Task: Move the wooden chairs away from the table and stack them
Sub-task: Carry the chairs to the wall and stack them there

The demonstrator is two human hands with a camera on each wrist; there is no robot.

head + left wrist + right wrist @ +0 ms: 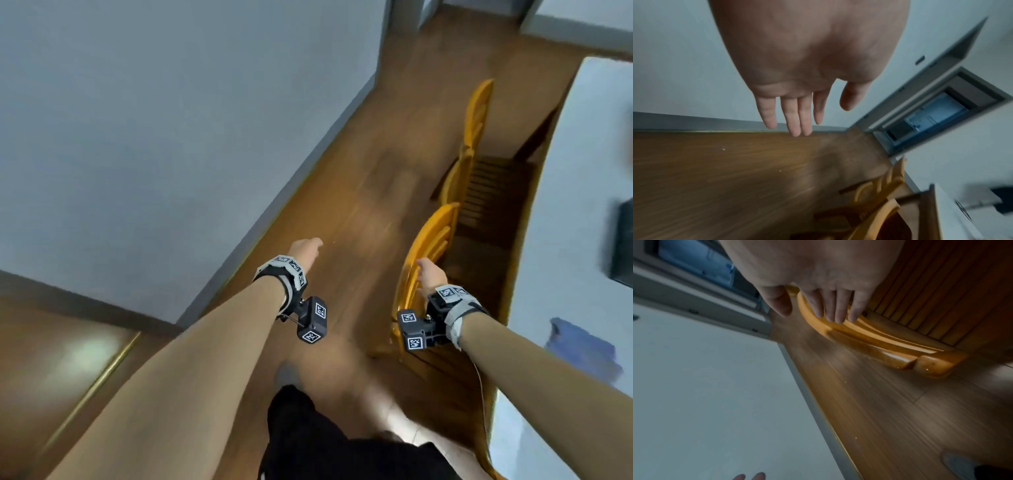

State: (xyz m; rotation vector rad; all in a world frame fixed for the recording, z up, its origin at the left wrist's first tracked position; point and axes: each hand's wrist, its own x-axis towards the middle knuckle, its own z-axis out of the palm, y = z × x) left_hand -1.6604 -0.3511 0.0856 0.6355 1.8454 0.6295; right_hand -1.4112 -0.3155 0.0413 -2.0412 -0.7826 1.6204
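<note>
Two honey-coloured wooden chairs stand tucked under the white table (579,144) on the right. The near chair (432,233) has a curved top rail (879,345); the far chair (479,113) stands beyond it. My right hand (430,274) is at the near chair's top rail: in the right wrist view the right hand (810,316) has straight fingers lying over the rail and the thumb on its other side. My left hand (305,250) hovers over the floor to the chair's left, holding nothing. The left hand (822,120) shows loose, straight fingers, with both chairs (885,209) low at the right.
A grey wall (171,120) runs along the left, leaving a narrow strip of wooden floor (359,205) between it and the chairs. A doorway (411,10) lies at the far end. A dark object (621,246) and a blue cloth (582,346) lie on the table.
</note>
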